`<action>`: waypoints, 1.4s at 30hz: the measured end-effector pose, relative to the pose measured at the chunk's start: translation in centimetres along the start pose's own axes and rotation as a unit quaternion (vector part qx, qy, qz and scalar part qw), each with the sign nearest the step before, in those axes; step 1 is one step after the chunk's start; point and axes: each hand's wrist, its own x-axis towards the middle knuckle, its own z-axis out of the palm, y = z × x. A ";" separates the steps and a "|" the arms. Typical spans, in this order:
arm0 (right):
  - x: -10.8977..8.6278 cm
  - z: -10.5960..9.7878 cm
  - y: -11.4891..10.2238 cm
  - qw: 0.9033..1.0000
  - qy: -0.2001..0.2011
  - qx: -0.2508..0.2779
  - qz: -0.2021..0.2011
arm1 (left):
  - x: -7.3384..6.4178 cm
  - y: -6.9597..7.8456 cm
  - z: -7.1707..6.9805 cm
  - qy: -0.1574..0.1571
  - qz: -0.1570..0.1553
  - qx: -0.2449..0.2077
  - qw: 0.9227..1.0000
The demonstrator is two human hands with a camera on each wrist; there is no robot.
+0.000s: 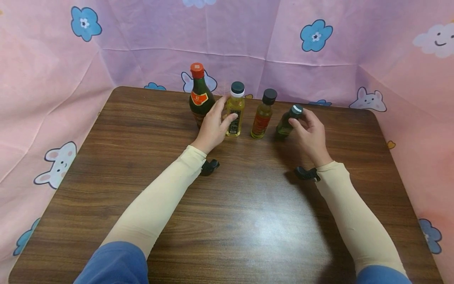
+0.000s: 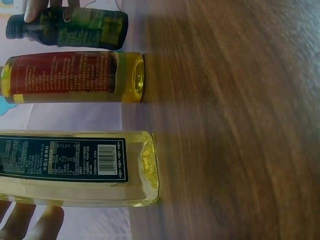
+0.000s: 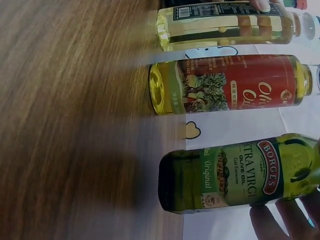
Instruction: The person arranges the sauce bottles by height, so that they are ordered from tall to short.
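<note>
My left hand (image 1: 213, 125) grips a clear bottle of yellow oil (image 1: 237, 103) with a dark green cap, thumb on its front label and fingers round the far side. My right hand (image 1: 313, 136) holds a small green olive oil bottle (image 3: 235, 175) near its cap; the bottle leans a little. Whether its base touches the table, I cannot tell. Between the hands stands a red-labelled olive oil bottle (image 1: 261, 121) with a black cap, touched by neither. Just left of my left hand is a tall dark bottle (image 1: 200, 103) with a red cap, its lower part partly hidden.
The bottles form a row near the back edge of the brown wooden table (image 1: 227, 221). Behind and beside the table hangs a pink and purple printed cloth (image 1: 241, 39). A black wrist mount (image 1: 210, 167) juts from the left sleeve, another (image 1: 306, 173) from the right.
</note>
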 end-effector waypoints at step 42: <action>1.6 -0.6 4.8 0.997 -0.044 0.017 0.061 | -0.1 0.2 0.3 0.005 -0.015 0.002 1.000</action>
